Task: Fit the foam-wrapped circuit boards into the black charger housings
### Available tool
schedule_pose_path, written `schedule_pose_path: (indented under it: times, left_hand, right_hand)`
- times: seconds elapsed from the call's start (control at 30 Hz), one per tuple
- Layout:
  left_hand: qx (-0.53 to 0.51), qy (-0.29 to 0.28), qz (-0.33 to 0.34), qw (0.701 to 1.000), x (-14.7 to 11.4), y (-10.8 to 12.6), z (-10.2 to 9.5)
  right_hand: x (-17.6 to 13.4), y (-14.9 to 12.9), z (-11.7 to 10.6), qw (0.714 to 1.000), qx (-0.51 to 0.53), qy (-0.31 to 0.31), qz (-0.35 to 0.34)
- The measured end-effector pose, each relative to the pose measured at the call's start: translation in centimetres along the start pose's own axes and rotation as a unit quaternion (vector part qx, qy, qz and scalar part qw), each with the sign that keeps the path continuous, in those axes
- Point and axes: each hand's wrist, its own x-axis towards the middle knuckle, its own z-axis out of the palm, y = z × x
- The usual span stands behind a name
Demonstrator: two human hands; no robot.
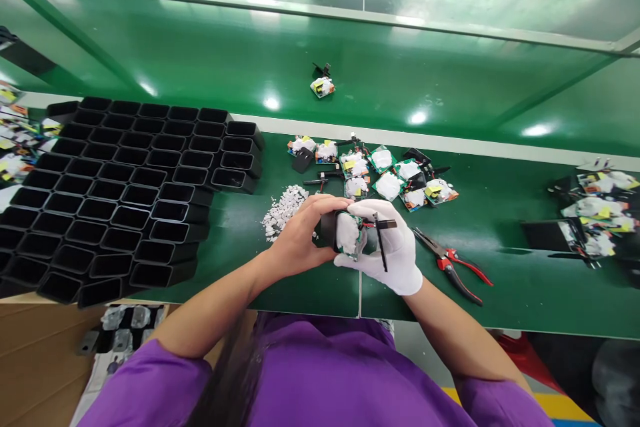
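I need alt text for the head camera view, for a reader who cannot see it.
Two hands, the bare left hand and gloved right hand, hold a small circuit board with a black casing over a green bench. Stacked black casings lie left, red-handled pliers right.

- The table [300,293] is deep green with pale metal rails.
- The stacked housings [125,180] at left are glossy black.
- The right hand [387,247] wears a white glove; the left hand [300,233] is bare.
- The circuit board [349,233] between them is green under white filler.
- The pliers [450,263], near right, have red-and-black handles.
- The sleeves [320,373] are purple.
- The crumbs [283,210] are white.
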Motion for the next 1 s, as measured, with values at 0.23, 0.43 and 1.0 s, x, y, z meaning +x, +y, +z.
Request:
schedule_pose_path:
  times: [0.23,0.43,1.0]
  left_hand:
    - [-0.006,0.001,0.044,0.999,0.40,0.16,-0.20]
    - [-0.016,-0.001,0.039,0.999,0.38,0.16,-0.20]
    - [-0.021,-0.009,0.006,1.000,0.22,0.10,-0.22]
  right_hand:
    - [-0.24,0.20,-0.24,0.999,0.012,0.006,-0.032]
    - [0.02,0.04,-0.38,0.999,0.019,0.008,-0.036]
    - [-0.36,0.46,-0.48,0.999,0.038,0.014,-0.023]
